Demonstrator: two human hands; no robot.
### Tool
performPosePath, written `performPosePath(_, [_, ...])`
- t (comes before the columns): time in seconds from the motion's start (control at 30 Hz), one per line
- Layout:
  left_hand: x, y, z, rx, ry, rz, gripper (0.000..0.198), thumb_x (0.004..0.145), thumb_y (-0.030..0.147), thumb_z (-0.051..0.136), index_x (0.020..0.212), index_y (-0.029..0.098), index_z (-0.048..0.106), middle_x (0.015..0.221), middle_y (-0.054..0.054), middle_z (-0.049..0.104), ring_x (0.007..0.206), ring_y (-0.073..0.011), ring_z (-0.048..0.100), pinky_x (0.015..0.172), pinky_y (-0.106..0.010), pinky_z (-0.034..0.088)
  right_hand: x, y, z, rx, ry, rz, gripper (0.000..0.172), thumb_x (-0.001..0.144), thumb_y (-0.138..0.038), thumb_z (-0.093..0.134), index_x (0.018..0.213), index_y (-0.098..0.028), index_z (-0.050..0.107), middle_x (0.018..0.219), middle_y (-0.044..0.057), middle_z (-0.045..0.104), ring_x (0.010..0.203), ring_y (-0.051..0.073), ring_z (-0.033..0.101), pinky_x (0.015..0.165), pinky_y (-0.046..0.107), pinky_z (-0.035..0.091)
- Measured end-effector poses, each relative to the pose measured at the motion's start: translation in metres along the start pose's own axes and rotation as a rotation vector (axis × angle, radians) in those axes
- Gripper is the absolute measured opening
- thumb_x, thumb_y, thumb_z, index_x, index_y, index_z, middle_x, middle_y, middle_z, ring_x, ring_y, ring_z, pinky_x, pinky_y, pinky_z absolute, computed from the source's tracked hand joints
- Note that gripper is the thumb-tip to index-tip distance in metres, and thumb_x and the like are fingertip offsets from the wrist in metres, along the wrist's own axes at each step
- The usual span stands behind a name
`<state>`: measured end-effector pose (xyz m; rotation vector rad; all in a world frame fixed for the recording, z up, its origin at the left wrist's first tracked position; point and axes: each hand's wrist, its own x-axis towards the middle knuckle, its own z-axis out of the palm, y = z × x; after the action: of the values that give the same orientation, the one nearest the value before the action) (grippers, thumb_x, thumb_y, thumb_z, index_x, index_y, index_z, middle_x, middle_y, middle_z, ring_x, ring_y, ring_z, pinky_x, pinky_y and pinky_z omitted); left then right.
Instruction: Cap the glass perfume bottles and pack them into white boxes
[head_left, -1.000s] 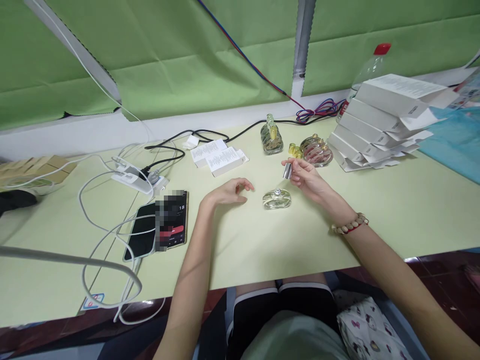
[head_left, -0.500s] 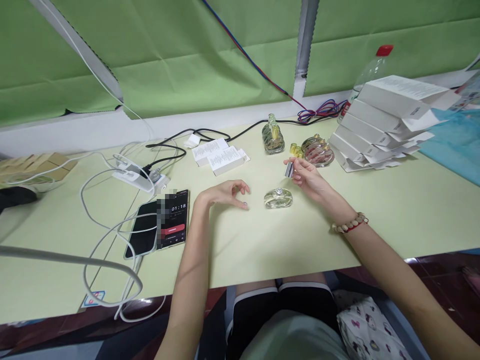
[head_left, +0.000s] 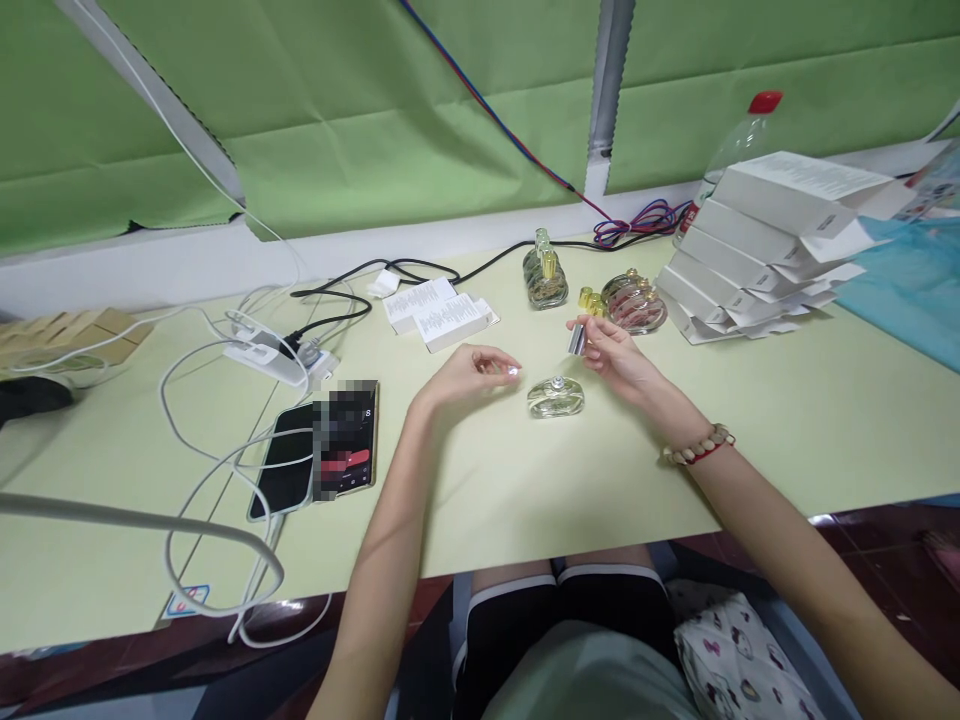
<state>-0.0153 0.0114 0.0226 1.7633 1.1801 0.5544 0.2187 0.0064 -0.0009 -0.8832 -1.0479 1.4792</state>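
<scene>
A glass perfume bottle [head_left: 555,398] without a cap stands on the table between my hands, its spray nozzle on top. My right hand [head_left: 619,360] pinches a silver perfume cap [head_left: 577,339] above and to the right of that bottle. On its left, my left hand [head_left: 476,372] has thumb and fingers brought together just short of the glass. A bright glint shows at those fingertips; whether it is a nail or a small clear piece, I cannot tell.
Behind stand green-tinted bottles [head_left: 546,280], pinkish bottles [head_left: 636,304] and yellow caps [head_left: 591,300]. White boxes [head_left: 454,320] lie near a stack of open cartons [head_left: 757,255]. Phones [head_left: 285,460], white cables and a power strip [head_left: 274,355] occupy the left. A red-capped plastic bottle [head_left: 739,140] stands behind.
My left hand has moved right toward the perfume bottle, and its fingers have closed from a wider curl. My right hand with the cap has hardly moved.
</scene>
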Motion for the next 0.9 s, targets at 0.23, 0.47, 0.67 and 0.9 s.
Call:
performPosePath(0.23, [0.003, 0.02, 0.026, -0.432, 0.123, 0.184, 0.034, 0.063, 0.04, 0.074, 0.087, 0.017, 0.068, 0.083, -0.005, 0.069, 0.08, -0.0178, 0.066, 0.075, -0.029, 0.046, 0.0, -0.001, 0.001, 0.043, 0.008, 0.012, 0.032, 0.059, -0.048, 0.075, 0.08, -0.026, 0.066, 0.091, -0.002, 0.064, 0.049, 0.003, 0.031, 0.04, 0.019, 0.021])
performPosePath(0.47, [0.004, 0.02, 0.037, -0.553, 0.124, 0.216, 0.027, 0.063, 0.035, 0.076, 0.072, 0.014, 0.061, 0.076, -0.005, 0.07, 0.081, -0.0191, 0.067, 0.08, -0.032, 0.047, 0.0, -0.003, 0.001, 0.093, -0.004, 0.021, 0.03, 0.059, -0.047, 0.076, 0.078, -0.026, 0.067, 0.082, -0.003, 0.062, 0.048, 0.002, 0.03, 0.04, 0.017, 0.021])
performPosePath(0.67, [0.007, 0.021, 0.042, -0.578, 0.119, 0.256, 0.026, 0.063, 0.032, 0.076, 0.078, 0.015, 0.063, 0.083, -0.007, 0.072, 0.086, -0.0174, 0.066, 0.079, -0.029, 0.047, 0.001, -0.001, -0.001, 0.061, 0.007, 0.021, 0.03, 0.06, -0.048, 0.074, 0.079, -0.027, 0.067, 0.089, -0.003, 0.064, 0.048, 0.002, 0.031, 0.041, 0.018, 0.021])
performPosePath(0.9, [0.007, 0.021, 0.047, -0.548, 0.048, 0.238, 0.03, 0.067, 0.032, 0.073, 0.093, 0.017, 0.068, 0.094, -0.008, 0.071, 0.09, -0.0175, 0.065, 0.078, -0.028, 0.047, -0.001, -0.004, 0.002, 0.076, 0.02, 0.038, 0.031, 0.057, -0.047, 0.076, 0.08, -0.027, 0.067, 0.096, -0.003, 0.065, 0.048, 0.002, 0.031, 0.041, 0.018, 0.022])
